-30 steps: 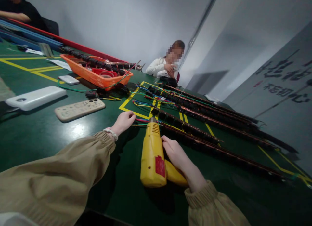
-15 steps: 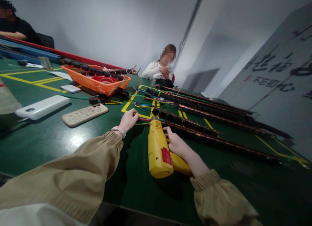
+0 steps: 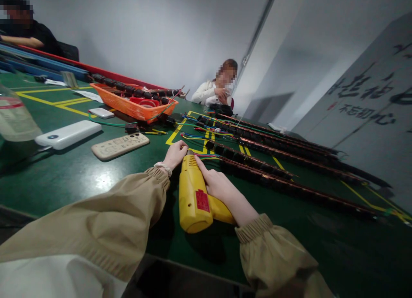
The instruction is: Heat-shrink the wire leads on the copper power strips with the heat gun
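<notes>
Yellow heat gun (image 3: 194, 199) over the green table (image 3: 61, 182): from here I see the right hand (image 3: 216, 184) wrapped round its handle, the left hand (image 3: 175, 155) pinching coloured wires (image 3: 210, 156) beside the nozzle (image 3: 189, 152).

Near the table's (image 3: 77, 171) middle, a heat gun (image 3: 193, 195) is in the right hand (image 3: 217, 182), its far end beside the left hand (image 3: 175, 155). Leftward lie a phone (image 3: 121, 146), power bank (image 3: 69, 135) and bottle (image 3: 17, 123); a basket (image 3: 154, 113) sits beyond, long strips (image 3: 289, 185) right.
</notes>
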Tool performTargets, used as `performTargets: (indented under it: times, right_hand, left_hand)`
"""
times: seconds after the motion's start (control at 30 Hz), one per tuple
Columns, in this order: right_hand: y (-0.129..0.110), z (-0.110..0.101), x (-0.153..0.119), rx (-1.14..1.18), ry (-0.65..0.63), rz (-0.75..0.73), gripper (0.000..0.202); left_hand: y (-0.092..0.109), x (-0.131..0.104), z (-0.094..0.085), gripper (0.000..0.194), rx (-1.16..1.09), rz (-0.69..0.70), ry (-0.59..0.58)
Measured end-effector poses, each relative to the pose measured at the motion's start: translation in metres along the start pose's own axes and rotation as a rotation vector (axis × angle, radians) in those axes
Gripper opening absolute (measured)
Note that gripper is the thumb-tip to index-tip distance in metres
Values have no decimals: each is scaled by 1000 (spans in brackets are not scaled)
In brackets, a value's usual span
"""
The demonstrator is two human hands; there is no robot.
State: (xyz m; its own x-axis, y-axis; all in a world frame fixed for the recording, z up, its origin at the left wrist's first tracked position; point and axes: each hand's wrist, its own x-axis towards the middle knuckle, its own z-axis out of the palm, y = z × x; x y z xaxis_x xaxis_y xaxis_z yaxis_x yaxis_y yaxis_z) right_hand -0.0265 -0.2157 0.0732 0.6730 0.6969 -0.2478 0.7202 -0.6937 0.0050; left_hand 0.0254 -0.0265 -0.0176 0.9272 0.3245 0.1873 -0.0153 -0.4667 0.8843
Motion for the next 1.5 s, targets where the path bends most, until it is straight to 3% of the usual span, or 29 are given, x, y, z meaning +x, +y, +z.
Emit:
performTargets:
  times: [0.2, 0.83, 1.03, 1.3, 1.5]
  right_hand:
    - [-1, 2, 6, 0, 45, -22, 88]
    - [56, 1, -16, 8, 8, 154, 86]
    - [76, 6, -28, 76, -129, 253, 55]
    - [79, 7, -35, 126, -114, 254, 50]
    - [76, 5, -36, 64, -104, 221, 46]
  left_hand:
    - [-1, 0, -6, 25, -9, 7, -12]
    - [6, -10, -7, 24, 79, 39, 12]
    - [5, -11, -7, 25, 56, 47, 22]
    - [2, -8, -4, 23, -23, 62, 31]
    - [-11, -1, 2, 38, -205, 94, 46]
